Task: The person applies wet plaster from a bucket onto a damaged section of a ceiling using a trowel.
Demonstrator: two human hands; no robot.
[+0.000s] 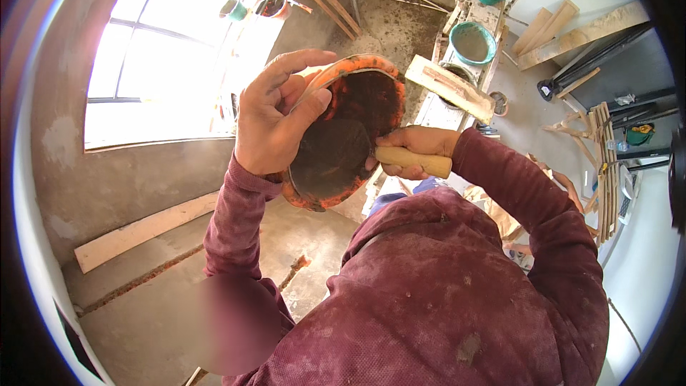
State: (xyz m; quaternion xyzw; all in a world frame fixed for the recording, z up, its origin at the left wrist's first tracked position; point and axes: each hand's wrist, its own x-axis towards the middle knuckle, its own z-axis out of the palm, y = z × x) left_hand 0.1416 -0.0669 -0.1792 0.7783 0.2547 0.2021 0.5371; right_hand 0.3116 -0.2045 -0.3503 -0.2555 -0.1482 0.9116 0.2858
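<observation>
My left hand [275,114] grips the rim of a round orange bucket [368,64], its thumb over the edge. The bucket is tilted so its mouth faces me, and its inside is dark and stained. In my right hand [429,141] is the pale yellow handle of a trowel [414,161]. A dark, rounded surface [332,157] fills the bucket's lower part in front of the handle; it looks like the trowel's blade, though its edges blend into the dark inside. My right fingers wrap the handle close to the bucket's right side.
Beyond my right hand a wooden block [450,89] lies over a plank bench, which carries green basins [473,43]. At the left are a bright window [157,50] and a long board [146,231] along the wall. Timber and a pallet [607,171] stand at the right.
</observation>
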